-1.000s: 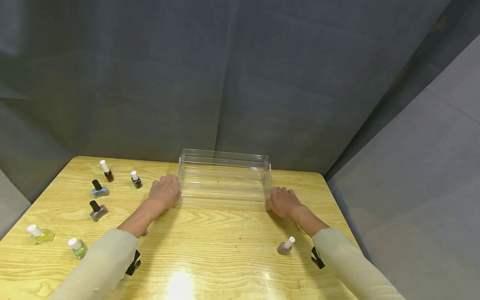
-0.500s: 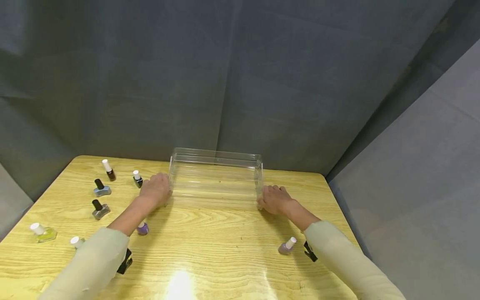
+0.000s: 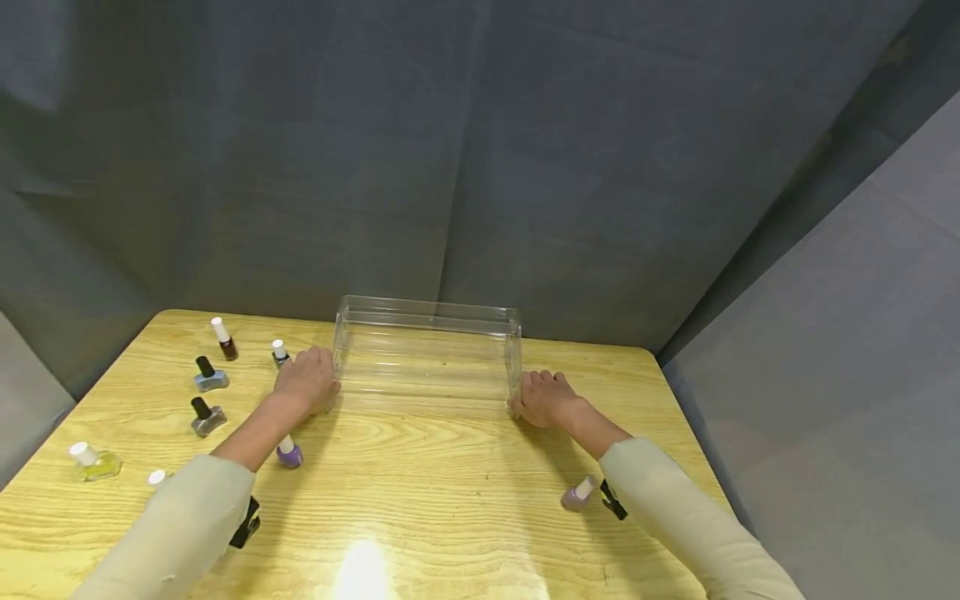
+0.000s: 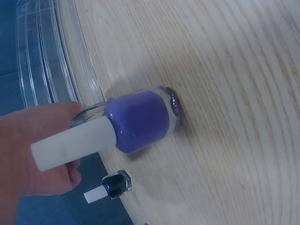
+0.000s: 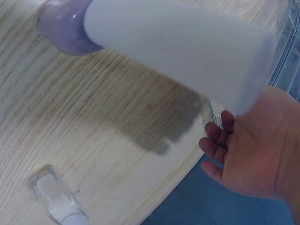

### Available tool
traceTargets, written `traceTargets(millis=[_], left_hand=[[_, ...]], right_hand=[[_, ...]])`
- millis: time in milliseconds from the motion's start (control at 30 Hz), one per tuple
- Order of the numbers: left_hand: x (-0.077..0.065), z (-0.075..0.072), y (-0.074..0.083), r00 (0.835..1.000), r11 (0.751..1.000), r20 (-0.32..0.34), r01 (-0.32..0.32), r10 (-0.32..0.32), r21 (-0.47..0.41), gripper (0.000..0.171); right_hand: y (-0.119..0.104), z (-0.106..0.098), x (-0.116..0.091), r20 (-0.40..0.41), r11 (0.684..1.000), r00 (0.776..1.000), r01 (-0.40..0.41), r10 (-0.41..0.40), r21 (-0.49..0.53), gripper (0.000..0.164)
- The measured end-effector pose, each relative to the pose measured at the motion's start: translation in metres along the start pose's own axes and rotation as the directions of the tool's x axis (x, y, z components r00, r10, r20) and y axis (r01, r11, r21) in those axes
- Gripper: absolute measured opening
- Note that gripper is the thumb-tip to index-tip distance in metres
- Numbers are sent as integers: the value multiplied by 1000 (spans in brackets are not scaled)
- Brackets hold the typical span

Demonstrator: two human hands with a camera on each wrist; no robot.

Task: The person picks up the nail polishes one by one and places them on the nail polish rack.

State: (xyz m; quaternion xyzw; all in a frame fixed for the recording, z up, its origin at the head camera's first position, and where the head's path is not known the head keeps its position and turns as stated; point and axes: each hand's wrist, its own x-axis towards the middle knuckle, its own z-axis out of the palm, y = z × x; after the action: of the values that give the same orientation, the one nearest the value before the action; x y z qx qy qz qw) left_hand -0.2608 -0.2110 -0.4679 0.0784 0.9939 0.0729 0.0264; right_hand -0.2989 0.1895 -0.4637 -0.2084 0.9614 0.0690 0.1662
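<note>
A clear acrylic rack (image 3: 427, 358) with stepped ridges stands at the table's back edge, by the dark curtain. My left hand (image 3: 307, 381) grips its left front corner, thumb against the plastic in the left wrist view. At the opposite end my right hand (image 3: 546, 398) holds the right front corner; several of its fingers (image 5: 214, 147) curl loosely outside the rack. A purple nail polish bottle (image 4: 140, 122) with a white cap stands below my left wrist. Near my right forearm is a mauve nail polish bottle (image 3: 576, 497), large in the right wrist view.
On the left of the wooden table (image 3: 420, 517) are dark red (image 3: 227, 343), blue-grey (image 3: 212, 379), grey (image 3: 207, 419) and yellow polish bottles (image 3: 100, 463). A dark bottle (image 4: 116, 185) is beside my left hand. A pale bottle (image 5: 54, 192) lies right.
The rack has slid left along the back edge with both hands on it, mostly in the first half second. The purple bottle has come into view from behind my left forearm.
</note>
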Motion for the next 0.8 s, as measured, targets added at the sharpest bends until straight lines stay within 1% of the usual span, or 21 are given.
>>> traceTargets(millis=[167, 267, 367, 433, 500, 600, 667, 733, 800], left_hand=[[-2, 0, -2, 999, 999, -29, -25, 26, 30, 39], [-4, -1, -3, 998, 998, -50, -46, 49, 48, 40], [-4, -2, -3, 994, 996, -68, -77, 80, 55, 41], [-4, -1, -5, 992, 993, -75, -100, 105, 65, 42], [-3, 0, -8, 989, 991, -79, -116, 122, 73, 42], [-1, 3, -12, 986, 987, -88, -136, 143, 81, 42], [0, 4, -14, 983, 986, -94, -150, 157, 76, 41], [0, 6, -17, 980, 984, -101, -162, 170, 77, 39], [0, 7, -19, 976, 981, -113, -176, 184, 79, 37]], right_hand=[[-1, 0, 1, 1, 1000, 1000, -6, 6, -12, 52], [-1, -3, -1, 0, 1000, 1000, -13, 13, -20, 58], [1, -9, -7, 23, 999, 999, -39, 39, 13, 64], [2, -14, -12, 45, 998, 998, -54, 53, 38, 65], [4, -20, -16, 54, 997, 997, -57, 54, 58, 61], [9, -26, -23, 45, 995, 998, -45, 41, 94, 46], [13, -30, -29, 33, 987, 999, -32, 27, 155, 36], [16, -33, -38, 19, 970, 1000, -11, 7, 243, 29], [19, -36, -47, -4, 945, 1000, 22, -21, 327, 26]])
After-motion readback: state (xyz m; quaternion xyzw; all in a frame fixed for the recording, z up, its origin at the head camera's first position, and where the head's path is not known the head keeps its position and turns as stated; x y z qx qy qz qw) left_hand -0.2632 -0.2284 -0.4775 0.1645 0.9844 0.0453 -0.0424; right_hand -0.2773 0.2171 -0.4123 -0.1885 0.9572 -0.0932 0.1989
